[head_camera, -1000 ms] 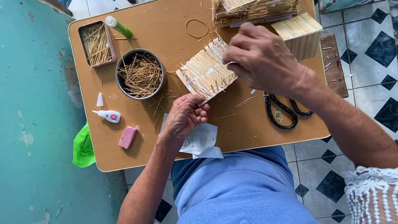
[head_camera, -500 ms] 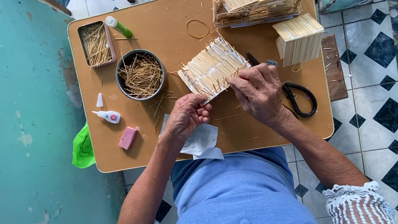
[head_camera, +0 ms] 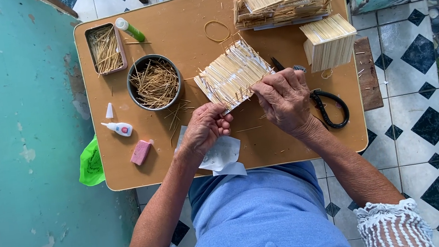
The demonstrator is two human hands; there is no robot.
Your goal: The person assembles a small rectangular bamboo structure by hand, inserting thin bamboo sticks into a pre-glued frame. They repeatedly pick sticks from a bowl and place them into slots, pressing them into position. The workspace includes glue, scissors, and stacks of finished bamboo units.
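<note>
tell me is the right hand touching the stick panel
Touching: the head view shows the right hand fingers resting on the stick panel near edge.

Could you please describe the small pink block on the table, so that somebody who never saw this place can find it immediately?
Start at the brown table and go to its near-left corner, beside the teal wall. The pink block lies there, just below the small white glue bottle and left of the person's left hand. It is the only pink thing on the table, and it is flat and rectangular.
</note>
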